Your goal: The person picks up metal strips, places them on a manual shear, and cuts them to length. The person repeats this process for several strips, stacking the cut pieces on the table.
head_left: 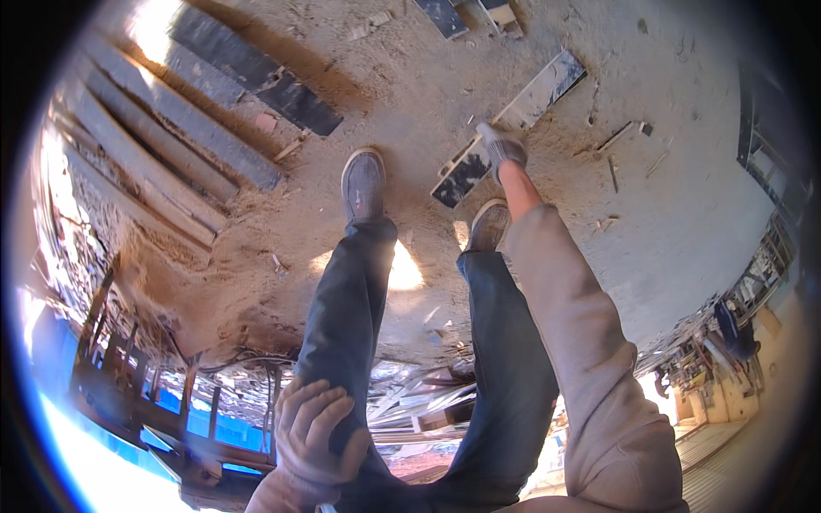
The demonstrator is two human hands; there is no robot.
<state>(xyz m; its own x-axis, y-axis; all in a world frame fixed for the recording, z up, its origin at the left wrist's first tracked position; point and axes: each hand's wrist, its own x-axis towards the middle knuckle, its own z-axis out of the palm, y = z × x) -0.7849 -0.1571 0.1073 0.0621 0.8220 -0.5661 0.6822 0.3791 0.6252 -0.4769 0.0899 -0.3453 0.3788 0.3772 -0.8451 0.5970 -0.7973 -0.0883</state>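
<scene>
My right hand [503, 152], in a greyish knit glove, reaches down in front of my right shoe and grips a narrow board [542, 92] near its middle. Black, scuffed patches and pale bare wood show on this board, which lies slantwise just above or on the dusty ground; I cannot tell which. Part of it is hidden under the glove. My left hand [315, 427], also gloved, is close to my left thigh with its fingers loosely bent and the thumb apart. Nothing shows in it.
Long, thick planks [154, 141] lie side by side at the left, with a dark board [295, 98] beside them. Dark offcuts [442, 17] lie at the far edge. Wood scraps [617, 137] are scattered at right. My left shoe [363, 184] stands on sandy ground.
</scene>
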